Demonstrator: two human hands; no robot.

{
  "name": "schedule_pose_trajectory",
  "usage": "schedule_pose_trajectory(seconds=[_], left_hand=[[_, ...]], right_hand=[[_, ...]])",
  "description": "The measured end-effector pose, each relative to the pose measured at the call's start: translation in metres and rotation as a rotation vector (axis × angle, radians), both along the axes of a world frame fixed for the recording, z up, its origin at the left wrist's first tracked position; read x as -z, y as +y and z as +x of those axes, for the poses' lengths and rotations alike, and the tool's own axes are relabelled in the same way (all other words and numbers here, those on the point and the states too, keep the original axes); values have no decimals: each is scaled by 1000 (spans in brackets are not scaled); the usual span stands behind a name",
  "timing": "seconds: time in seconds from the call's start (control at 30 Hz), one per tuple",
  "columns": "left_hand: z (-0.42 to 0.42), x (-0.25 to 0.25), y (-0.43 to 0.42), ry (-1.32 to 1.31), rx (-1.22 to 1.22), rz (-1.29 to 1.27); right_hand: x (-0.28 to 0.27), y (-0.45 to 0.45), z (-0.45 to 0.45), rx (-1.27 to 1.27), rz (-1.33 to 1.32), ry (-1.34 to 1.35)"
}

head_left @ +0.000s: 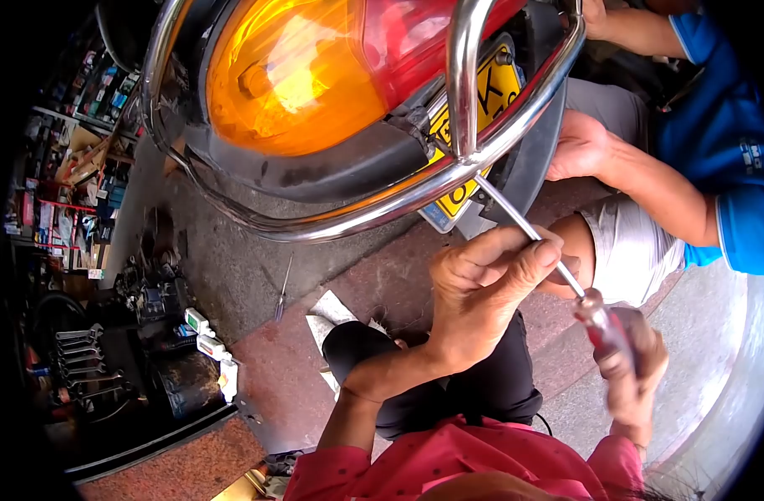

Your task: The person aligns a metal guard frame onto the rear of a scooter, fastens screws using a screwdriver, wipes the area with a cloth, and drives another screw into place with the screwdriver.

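Observation:
My left hand (490, 284) pinches the metal shaft of a screwdriver (515, 210) between thumb and fingers. Around its red, translucent handle my right hand (637, 363) is closed, slightly blurred. The shaft slants up to the yellow licence plate (455, 194), just below a chrome guard bar (398, 203); the exact contact of the tip is hidden by the bar. Above the bar sits a large orange and red tail light (294, 79) in a dark plastic housing.
A co-worker in a blue shirt (724, 125) sits at the right, one hand (578, 146) beside the dark fender. Another screwdriver (281, 292) lies on the ground. Several wrenches (83, 359) and small white bottles (210, 346) are at lower left, shelves (73, 200) behind.

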State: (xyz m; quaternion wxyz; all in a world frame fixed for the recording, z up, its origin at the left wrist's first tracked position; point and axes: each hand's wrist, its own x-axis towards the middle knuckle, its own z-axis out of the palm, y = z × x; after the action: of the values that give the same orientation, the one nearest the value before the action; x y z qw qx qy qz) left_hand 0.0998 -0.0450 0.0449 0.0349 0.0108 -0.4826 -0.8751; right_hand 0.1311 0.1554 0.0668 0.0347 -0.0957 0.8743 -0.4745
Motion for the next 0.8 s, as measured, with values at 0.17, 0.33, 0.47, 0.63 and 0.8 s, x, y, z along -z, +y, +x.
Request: schedule_pose_trajectory(seconds=[0.17,0.33,0.47,0.63,0.8], left_hand=[[-2,5,-6,16,27,-46],[2,4,-5,59,12,7],[0,4,-12,76,77,-75],[-7,4,-6,52,55,-95],[-4,9,-13,62,81,-78]], right_hand=[[4,10,-5,-42,-649,-733],[3,-7,6,-140,489,589],[7,8,0,-102,121,112],[3,15,-25,-109,-789,-766],[2,-2,-6,-96,167,287]])
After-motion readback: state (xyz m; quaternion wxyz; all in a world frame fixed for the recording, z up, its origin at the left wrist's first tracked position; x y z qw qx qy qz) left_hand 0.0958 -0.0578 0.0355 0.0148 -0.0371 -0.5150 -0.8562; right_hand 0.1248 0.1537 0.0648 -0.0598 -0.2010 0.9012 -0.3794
